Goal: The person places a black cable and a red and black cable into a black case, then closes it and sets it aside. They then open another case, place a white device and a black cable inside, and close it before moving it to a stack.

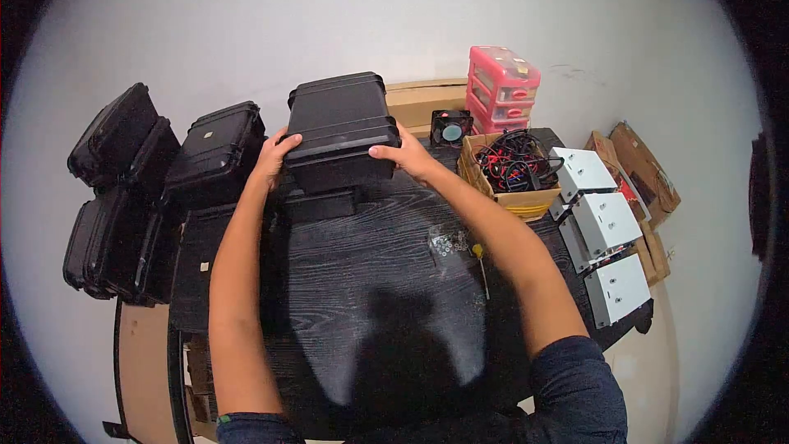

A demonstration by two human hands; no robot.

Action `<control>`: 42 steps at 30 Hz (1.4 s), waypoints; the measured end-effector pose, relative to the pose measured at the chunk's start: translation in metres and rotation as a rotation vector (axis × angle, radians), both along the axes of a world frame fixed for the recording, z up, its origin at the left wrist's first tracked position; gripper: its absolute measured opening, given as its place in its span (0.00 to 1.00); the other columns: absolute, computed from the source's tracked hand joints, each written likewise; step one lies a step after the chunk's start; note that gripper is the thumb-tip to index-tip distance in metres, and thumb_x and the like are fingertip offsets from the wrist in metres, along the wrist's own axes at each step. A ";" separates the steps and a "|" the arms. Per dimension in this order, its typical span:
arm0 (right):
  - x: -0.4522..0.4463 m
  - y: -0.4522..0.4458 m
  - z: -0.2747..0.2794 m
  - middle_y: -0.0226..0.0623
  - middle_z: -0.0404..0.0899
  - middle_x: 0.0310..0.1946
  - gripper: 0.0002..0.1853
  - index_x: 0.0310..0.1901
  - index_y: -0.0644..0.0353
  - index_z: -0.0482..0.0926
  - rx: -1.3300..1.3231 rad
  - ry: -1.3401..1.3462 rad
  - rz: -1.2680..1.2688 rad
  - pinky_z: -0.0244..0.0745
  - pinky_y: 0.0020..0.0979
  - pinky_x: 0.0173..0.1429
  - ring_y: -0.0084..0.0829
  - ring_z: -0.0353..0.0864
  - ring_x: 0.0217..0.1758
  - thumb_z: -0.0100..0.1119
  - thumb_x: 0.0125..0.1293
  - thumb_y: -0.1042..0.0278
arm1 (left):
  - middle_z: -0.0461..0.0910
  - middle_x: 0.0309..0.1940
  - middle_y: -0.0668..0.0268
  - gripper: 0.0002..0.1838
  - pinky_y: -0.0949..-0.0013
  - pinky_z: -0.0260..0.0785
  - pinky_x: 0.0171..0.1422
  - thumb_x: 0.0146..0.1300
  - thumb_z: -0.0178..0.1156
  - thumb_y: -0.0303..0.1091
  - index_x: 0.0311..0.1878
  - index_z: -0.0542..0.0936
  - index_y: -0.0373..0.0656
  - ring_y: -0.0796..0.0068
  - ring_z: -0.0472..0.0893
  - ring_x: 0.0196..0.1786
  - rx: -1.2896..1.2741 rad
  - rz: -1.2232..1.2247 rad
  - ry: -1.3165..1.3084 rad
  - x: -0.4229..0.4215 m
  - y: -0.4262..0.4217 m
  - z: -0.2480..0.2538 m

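Note:
Between my two hands is a black hard plastic case (341,119) with a ribbed lid, at the back of the dark table. My left hand (275,156) grips its left side, thumb on the near edge. On the opposite side my right hand (403,154) holds it in the same way. Below the case lies a flat black object (320,206); whether the two touch I cannot tell. Left of my left hand, another black case (215,144) rests on a further case (201,267) with a small pale label.
More black cases (115,140) are stacked at the far left. To the right are a carton of cables (526,204), a fan (451,127), pink drawers (503,90) and several white boxes (606,222). A bag of small hardware (448,248) and a yellow-handled screwdriver (480,259) lie mid-table.

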State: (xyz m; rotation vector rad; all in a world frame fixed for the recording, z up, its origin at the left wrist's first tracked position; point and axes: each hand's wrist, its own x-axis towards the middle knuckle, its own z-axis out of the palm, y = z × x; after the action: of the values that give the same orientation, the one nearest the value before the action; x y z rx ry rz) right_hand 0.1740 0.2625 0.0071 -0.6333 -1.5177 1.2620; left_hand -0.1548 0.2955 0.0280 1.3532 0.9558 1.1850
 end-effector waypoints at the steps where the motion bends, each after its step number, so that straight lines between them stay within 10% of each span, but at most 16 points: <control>1: -0.001 -0.001 0.003 0.39 0.76 0.67 0.50 0.77 0.62 0.63 -0.038 0.021 0.001 0.69 0.37 0.75 0.33 0.74 0.69 0.83 0.58 0.61 | 0.83 0.60 0.57 0.38 0.62 0.74 0.62 0.65 0.71 0.45 0.73 0.74 0.34 0.65 0.83 0.57 0.000 0.002 -0.002 0.000 0.000 0.003; 9: -0.006 0.004 0.008 0.39 0.79 0.64 0.45 0.74 0.62 0.68 -0.127 0.007 -0.060 0.71 0.36 0.72 0.34 0.77 0.67 0.83 0.59 0.57 | 0.81 0.62 0.54 0.39 0.63 0.71 0.67 0.66 0.68 0.51 0.72 0.74 0.33 0.62 0.80 0.63 -0.025 0.048 0.142 -0.006 0.020 0.006; 15: -0.014 0.013 0.004 0.42 0.79 0.63 0.48 0.72 0.66 0.69 0.012 -0.157 -0.160 0.71 0.37 0.72 0.34 0.78 0.66 0.84 0.56 0.53 | 0.73 0.72 0.41 0.46 0.59 0.62 0.80 0.68 0.62 0.63 0.75 0.71 0.30 0.48 0.75 0.73 0.626 0.252 1.109 0.001 -0.006 0.045; 19: -0.016 0.004 0.012 0.42 0.80 0.63 0.47 0.72 0.64 0.69 0.001 -0.151 -0.144 0.74 0.36 0.67 0.35 0.78 0.65 0.83 0.57 0.50 | 0.65 0.78 0.42 0.67 0.40 0.48 0.85 0.50 0.63 0.84 0.80 0.65 0.36 0.48 0.61 0.83 0.470 0.250 1.437 0.022 -0.053 0.072; 24: -0.023 0.015 0.005 0.44 0.79 0.64 0.49 0.72 0.67 0.68 0.024 -0.129 -0.129 0.71 0.37 0.73 0.36 0.77 0.67 0.84 0.56 0.49 | 0.63 0.79 0.40 0.74 0.31 0.38 0.85 0.42 0.61 0.90 0.81 0.62 0.38 0.48 0.56 0.85 0.439 0.285 1.502 0.015 -0.053 0.065; 30: -0.050 0.025 0.001 0.47 0.77 0.65 0.53 0.73 0.69 0.66 0.054 -0.179 -0.143 0.70 0.39 0.74 0.37 0.77 0.68 0.85 0.54 0.46 | 0.64 0.80 0.52 0.63 0.29 0.30 0.85 0.61 0.44 0.87 0.80 0.65 0.37 0.56 0.51 0.87 0.436 0.366 1.621 0.000 -0.060 0.070; 42: -0.096 0.029 -0.013 0.58 0.71 0.71 0.64 0.79 0.71 0.52 0.084 -0.169 -0.152 0.66 0.41 0.78 0.46 0.72 0.75 0.80 0.56 0.37 | 0.63 0.82 0.57 0.56 0.30 0.39 0.85 0.65 0.48 0.82 0.80 0.66 0.41 0.59 0.53 0.87 0.348 0.495 1.470 -0.032 -0.065 0.059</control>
State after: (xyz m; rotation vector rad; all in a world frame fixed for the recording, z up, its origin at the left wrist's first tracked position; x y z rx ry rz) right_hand 0.0776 0.2912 -0.0061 -0.8007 -1.6188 1.0462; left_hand -0.1864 0.2304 0.0867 2.3964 2.2558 0.5108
